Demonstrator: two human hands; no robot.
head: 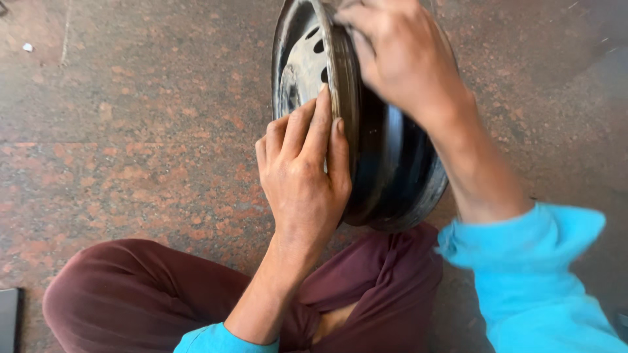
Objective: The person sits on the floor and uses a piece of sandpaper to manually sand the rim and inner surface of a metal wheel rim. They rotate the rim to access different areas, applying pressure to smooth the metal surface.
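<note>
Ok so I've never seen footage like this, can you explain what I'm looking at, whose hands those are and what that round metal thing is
This is one picture from a camera worn on a person's head, looking down, so both hands are that person's own. There is no machine here.

The person sits on a speckled reddish stone floor, in maroon trousers and a bright blue top.

The round metal thing is a dark steel wheel rim, with no tyre on it. It stands on its edge right in front of the legs, with oval holes showing in its inner disc.

The left hand lies flat against the rim's near edge, fingers pointing up. The right hand grips the rim's top edge; it is blurred, so its exact hold is hard to tell.

A dark flat object shows at the lower left corner, too cut off to identify.
</note>
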